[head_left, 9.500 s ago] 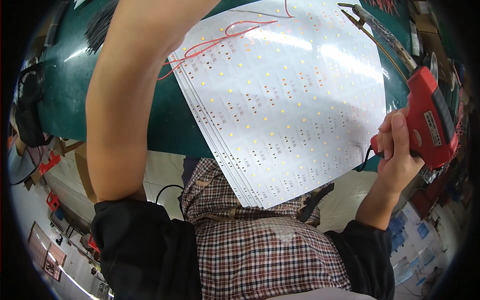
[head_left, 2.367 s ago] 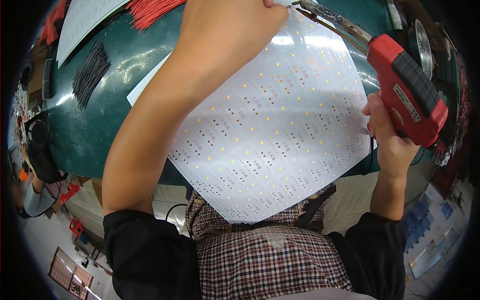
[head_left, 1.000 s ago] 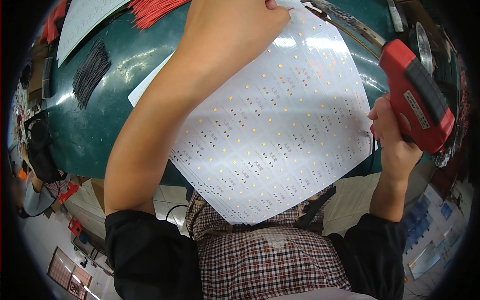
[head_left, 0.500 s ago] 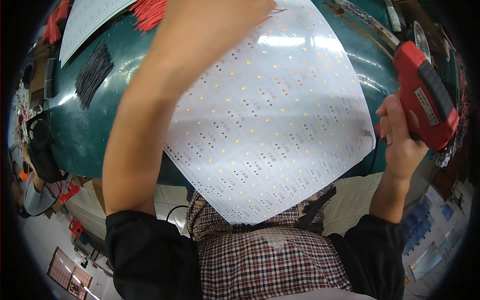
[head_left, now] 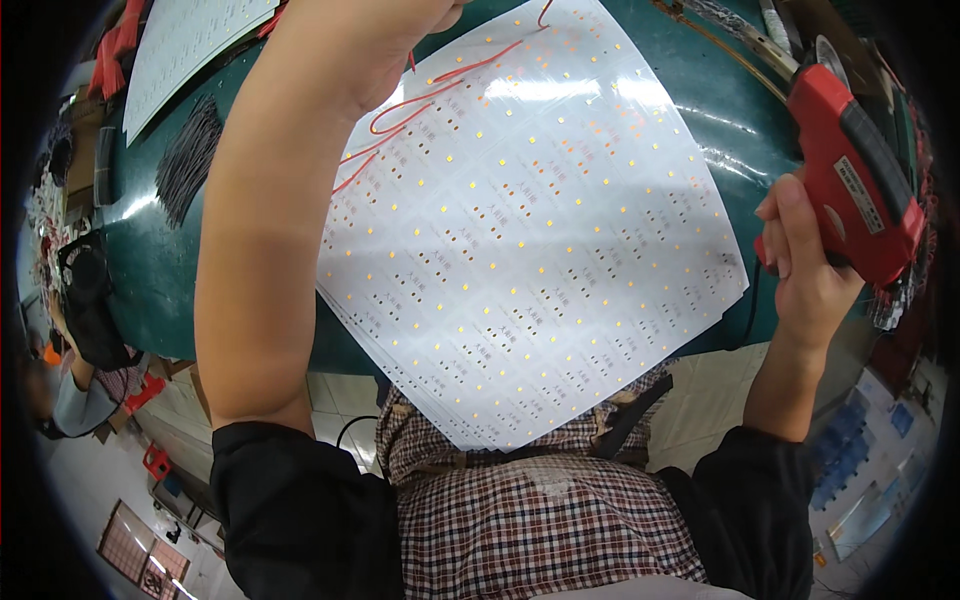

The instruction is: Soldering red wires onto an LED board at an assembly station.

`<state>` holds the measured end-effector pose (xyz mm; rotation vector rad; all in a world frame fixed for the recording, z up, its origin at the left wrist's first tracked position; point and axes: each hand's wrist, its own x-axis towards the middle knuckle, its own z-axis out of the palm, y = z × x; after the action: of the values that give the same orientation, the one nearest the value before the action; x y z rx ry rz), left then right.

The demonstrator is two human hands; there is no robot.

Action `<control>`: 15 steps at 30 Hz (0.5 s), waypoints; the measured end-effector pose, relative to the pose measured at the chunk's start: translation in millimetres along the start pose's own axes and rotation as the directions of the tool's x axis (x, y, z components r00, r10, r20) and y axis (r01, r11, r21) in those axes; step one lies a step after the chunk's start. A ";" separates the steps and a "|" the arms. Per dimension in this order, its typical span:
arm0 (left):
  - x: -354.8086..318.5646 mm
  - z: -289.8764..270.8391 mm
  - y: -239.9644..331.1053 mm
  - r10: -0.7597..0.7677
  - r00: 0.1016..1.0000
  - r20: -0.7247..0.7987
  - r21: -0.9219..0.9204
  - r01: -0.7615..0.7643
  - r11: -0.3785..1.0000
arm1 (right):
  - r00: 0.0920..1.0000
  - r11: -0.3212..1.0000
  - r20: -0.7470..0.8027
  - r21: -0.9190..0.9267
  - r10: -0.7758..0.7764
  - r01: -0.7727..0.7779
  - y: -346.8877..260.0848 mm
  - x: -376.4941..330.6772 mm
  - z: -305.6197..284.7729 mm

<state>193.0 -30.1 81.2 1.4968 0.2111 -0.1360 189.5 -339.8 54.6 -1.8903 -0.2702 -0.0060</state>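
Right hand (head_left: 806, 260) grips red soldering gun (head_left: 828, 112); far-left hand (head_left: 395, 45), hold cut off, can't tell. Loose red wires (head_left: 470, 69) could snag, tugging white sheet (head_left: 540, 270), if left hand sweeps near.

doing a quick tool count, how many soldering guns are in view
1: the red-and-black soldering gun, held in the right hand beside the white sheets. Others may be hidden at the dark edges.

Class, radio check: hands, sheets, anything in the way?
Right hand gripping red soldering gun. Left hand cut off at top, grip unclear. White sheets overhang table edge, red wires on top. Left forearm hides upper-left edge.
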 end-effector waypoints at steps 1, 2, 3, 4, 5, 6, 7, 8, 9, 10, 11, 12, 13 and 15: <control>2.0 0.4 2.4 -0.008 1.000 -0.018 0.042 0.009 0.999 | 1.000 1.000 0.002 0.004 0.002 -0.002 0.7 0.4 0.2; 7.6 8.0 -2.0 0.046 0.995 -0.091 0.202 -0.027 0.979 | 1.000 1.000 0.000 -0.005 0.000 0.000 1.7 0.3 0.6; 10.5 11.1 -4.9 0.098 0.989 -0.109 0.298 -0.061 0.953 | 1.000 1.000 0.006 -0.004 -0.010 0.010 3.2 0.0 1.6; 12.9 15.4 -7.5 0.149 0.981 -0.126 0.392 -0.089 0.916 | 1.000 1.000 0.009 -0.017 -0.025 0.025 4.9 -0.6 3.0; 13.5 17.0 -12.0 0.187 0.978 -0.095 0.423 -0.130 0.897 | 0.999 0.998 0.008 -0.048 -0.039 0.039 5.9 -1.2 4.0; 14.7 19.8 -13.3 0.223 0.973 -0.063 0.453 -0.171 0.875 | 0.999 0.998 0.017 -0.055 -0.038 0.038 6.5 -2.3 4.8; 16.7 20.7 -17.7 0.077 0.980 -0.184 0.526 0.032 0.850 | 0.999 0.996 0.023 -0.079 -0.036 0.037 6.8 -2.9 5.7; 19.3 24.5 -18.6 -0.071 0.952 -0.298 0.566 0.237 0.790 | 0.999 0.991 0.034 -0.130 -0.034 0.038 6.9 -3.5 6.6; 18.2 24.7 -22.6 -0.002 0.961 -0.278 0.613 0.179 0.769 | 0.998 0.990 0.062 -0.141 0.013 -0.004 4.5 -2.0 4.3; 17.9 26.4 -24.9 0.087 0.967 -0.239 0.669 0.099 0.737 | 0.997 0.998 0.082 -0.070 0.000 0.006 4.7 -2.0 6.0; 17.0 26.9 -28.1 0.175 0.965 -0.198 0.720 0.022 0.693 | 0.996 0.999 0.084 -0.024 -0.020 0.022 5.1 -2.0 8.1; 18.0 27.4 -30.5 0.172 0.962 -0.210 0.729 0.037 0.684 | 0.997 0.999 0.074 -0.025 -0.032 0.034 6.3 -2.1 11.4; 18.3 28.5 -33.4 0.169 0.960 -0.223 0.737 0.052 0.674 | 0.997 0.997 0.059 -0.054 -0.051 0.055 7.5 -2.2 14.4; 18.5 27.6 -37.8 0.189 0.958 -0.214 0.743 0.034 0.668 | 0.995 0.996 0.067 -0.044 -0.078 0.081 8.9 -2.3 18.2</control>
<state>204.3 -59.5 42.0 2.3589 0.3396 0.0768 186.5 -325.9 40.0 -1.9276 -0.3933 -0.0048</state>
